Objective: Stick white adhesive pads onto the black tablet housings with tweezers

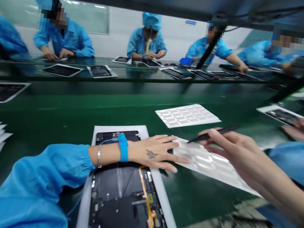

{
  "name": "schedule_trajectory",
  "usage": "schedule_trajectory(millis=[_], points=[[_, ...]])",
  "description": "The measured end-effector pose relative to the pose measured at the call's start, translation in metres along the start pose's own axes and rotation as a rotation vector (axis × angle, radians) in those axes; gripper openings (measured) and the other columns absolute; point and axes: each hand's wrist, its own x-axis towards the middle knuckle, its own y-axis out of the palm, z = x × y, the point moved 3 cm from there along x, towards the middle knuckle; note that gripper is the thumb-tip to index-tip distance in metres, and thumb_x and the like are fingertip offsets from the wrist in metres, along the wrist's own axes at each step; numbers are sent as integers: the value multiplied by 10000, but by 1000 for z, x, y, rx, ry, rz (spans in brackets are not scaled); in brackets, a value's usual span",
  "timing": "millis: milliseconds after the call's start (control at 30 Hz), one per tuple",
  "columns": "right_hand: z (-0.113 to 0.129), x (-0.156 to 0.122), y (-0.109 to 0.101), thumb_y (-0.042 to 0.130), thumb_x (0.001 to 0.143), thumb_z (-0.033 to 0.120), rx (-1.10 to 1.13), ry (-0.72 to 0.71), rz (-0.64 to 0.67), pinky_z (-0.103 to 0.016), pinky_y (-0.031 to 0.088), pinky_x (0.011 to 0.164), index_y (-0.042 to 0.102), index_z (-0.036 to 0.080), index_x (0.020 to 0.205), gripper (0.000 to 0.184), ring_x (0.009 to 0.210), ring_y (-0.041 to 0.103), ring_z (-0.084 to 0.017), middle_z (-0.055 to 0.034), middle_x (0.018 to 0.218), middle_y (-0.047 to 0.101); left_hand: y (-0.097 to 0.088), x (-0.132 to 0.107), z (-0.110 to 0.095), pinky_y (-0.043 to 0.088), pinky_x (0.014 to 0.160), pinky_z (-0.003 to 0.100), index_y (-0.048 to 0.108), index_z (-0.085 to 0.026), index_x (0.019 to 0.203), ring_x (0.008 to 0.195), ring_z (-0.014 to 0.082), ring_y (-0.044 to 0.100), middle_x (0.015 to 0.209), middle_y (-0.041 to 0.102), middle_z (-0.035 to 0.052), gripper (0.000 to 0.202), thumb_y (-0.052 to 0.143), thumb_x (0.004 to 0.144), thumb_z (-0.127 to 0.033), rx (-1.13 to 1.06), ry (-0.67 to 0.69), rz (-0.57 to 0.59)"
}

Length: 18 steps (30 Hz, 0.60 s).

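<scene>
L hand [153,152] is palm down, fingers spread apart, w/ the index over the L end of the label sheet [208,160]; can't tell how hard it presses, if at all. R hand [233,145] has thumb & fingers clamped on black tweezers [228,130], tip down at the sheet's far edge, nr its L corner; can't tell if the prongs are together. Sheet lies on the green bench [190,200], R end close by the bench's near edge. A 2nd sheet [187,115] sits apart, further from that edge. L wrist, w/ blue strap [123,148], crosses above the opened tablet [124,201] on its white board [84,210]. Label sheet looks v. light, thin & bendy, prob. slick on top, so it'd likely slide or curl; best pinned flat by its L margin & lifted by a bare corner, fingers off the labels. Tweezers prob. light & stiff, best gripped mid-shank as now. Tablet prob. heavier & rigid, but the exposed orange flex cable [146,197] looks fragile; hold the board's side edges instead.
</scene>
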Motion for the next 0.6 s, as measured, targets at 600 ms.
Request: schedule_trajectory(millis=[600], points=[[-1, 40, 174, 814, 578, 641, 218, -84, 317, -307, 557, 734, 698, 190, 640, 470, 699, 590, -162, -24, 639, 621, -16, -152, 51, 445, 791, 263, 630, -196, 1092, 913, 161, 560, 999, 621, 47, 263, 378, 1020, -176, -85, -451, -153]])
